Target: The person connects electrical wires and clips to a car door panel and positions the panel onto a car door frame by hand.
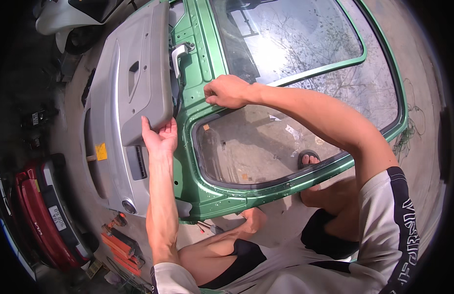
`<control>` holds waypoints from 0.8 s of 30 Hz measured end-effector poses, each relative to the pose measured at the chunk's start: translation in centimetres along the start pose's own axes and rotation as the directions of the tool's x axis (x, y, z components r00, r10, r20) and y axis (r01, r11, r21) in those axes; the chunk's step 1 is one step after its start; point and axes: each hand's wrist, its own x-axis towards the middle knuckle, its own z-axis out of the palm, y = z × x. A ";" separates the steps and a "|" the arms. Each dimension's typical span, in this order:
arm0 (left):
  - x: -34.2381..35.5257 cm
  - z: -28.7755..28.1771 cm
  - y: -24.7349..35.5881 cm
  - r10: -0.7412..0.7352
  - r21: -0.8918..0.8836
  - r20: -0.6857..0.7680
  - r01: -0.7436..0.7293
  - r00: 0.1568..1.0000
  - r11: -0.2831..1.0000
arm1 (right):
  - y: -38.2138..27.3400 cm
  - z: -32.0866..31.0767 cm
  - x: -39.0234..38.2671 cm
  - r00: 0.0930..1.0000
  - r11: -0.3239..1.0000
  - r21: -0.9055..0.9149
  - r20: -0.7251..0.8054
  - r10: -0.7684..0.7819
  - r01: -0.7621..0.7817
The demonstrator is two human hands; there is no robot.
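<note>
A green car tailgate [200,63] with glass panes lies in front of me. Along its left side a grey plastic trim panel [151,93] is tilted up, its near corner off the green metal. My left hand [160,137] grips that corner, thumb on the outer face and fingers beneath the edge. My right hand [228,92] is closed over the green frame between the two panes, fingers curled downward. Whatever its fingertips hold, if anything, is hidden. A white handle-like bracket [178,56] and dark wiring show in the gap beside the panel.
A silver bumper [116,169] with a yellow note [100,151] sits left of the tailgate. An orange toolbox [120,250] stands near a red bumper [43,210] at lower left. A white scooter [75,22] is at the far left. My sandalled foot [309,159] shows beyond the tailgate's near edge.
</note>
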 end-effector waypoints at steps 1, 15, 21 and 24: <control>-0.4 -0.5 0.1 0.013 0.003 0.000 -0.013 1.000 1.000 | 0.4 0.2 0.9 0.999 0.999 -0.029 -0.021 -0.042 0.041; -2.2 0.3 7.3 0.112 0.034 0.098 -0.116 0.989 0.993 | -1.7 5.7 9.7 0.893 0.873 -0.420 -0.251 -0.374 0.248; -3.1 0.0 8.5 0.042 0.030 0.091 -0.045 0.995 0.999 | -3.5 9.3 15.7 0.797 0.864 -0.396 -0.386 -0.465 0.312; -3.8 0.3 9.0 -0.075 0.057 0.222 0.064 0.972 0.996 | -4.2 9.3 19.5 0.860 0.649 -0.752 -0.249 -0.445 0.118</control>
